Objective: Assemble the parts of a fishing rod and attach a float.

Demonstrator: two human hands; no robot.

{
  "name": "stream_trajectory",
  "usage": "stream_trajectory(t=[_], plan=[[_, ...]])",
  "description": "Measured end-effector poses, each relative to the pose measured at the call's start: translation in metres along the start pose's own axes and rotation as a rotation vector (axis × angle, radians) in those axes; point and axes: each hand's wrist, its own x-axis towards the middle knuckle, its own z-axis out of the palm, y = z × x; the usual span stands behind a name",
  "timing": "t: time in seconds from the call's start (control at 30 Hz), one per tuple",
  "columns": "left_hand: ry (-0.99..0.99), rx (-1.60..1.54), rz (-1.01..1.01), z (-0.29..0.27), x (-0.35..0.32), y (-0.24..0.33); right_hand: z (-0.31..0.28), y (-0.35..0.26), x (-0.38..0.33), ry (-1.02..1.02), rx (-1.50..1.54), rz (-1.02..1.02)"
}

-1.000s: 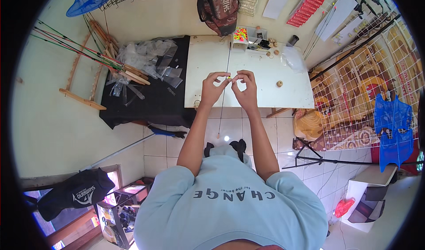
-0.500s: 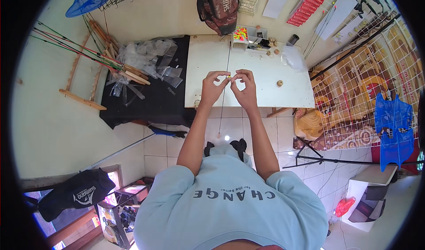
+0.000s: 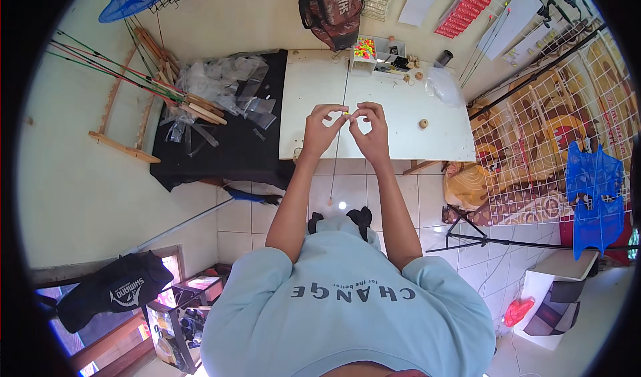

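Note:
My left hand (image 3: 321,128) and my right hand (image 3: 371,131) meet over the white table (image 3: 394,133), each with thumb and forefinger closed in a pinch. Between the fingertips shows a small yellow piece (image 3: 347,113), too tiny to make out its kind. A thin dark rod (image 3: 338,148) passes by the left fingertips, from the back of the table to beyond its front edge. Whether the fingers also touch this rod cannot be told.
An open box of bright bead-like pieces (image 3: 364,49) stands at the table's back, beside a tray (image 3: 390,62). A round wooden piece (image 3: 423,123) lies to the right. Plastic bags (image 3: 224,80) and wooden-handled rods (image 3: 200,110) lie on the black cloth (image 3: 247,146) at left.
The view has shifted very slightly. Both hands keep their pinch at nearly the same spot, and the yellow piece shows a little more clearly between the fingertips.

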Motion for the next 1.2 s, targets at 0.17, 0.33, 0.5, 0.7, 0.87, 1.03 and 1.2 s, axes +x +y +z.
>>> stream_trajectory(t=[0.17,0.33,0.5,0.7,0.87,1.03,1.2], plan=[[0.003,-0.006,0.024,-0.001,0.0,-0.002,0.001,0.001,0.001,0.014,-0.032,0.006],[0.009,-0.009,0.001,0.0,0.0,0.002,0.001,-0.001,0.002,0.093,-0.222,-0.096],[0.016,-0.018,0.02,0.002,0.0,-0.003,0.001,-0.006,0.004,0.085,-0.295,-0.162],[0.025,-0.029,0.004,0.002,-0.001,0.0,0.0,-0.008,0.007,0.139,-0.299,-0.175],[0.023,-0.025,0.009,0.002,-0.001,-0.001,-0.001,-0.009,0.008,0.154,-0.297,-0.147],[0.033,-0.025,0.038,0.003,-0.001,0.001,-0.003,-0.007,0.009,0.115,-0.279,-0.145],[0.028,-0.022,0.037,0.002,-0.001,0.0,-0.007,-0.003,0.007,0.036,-0.217,-0.133]])
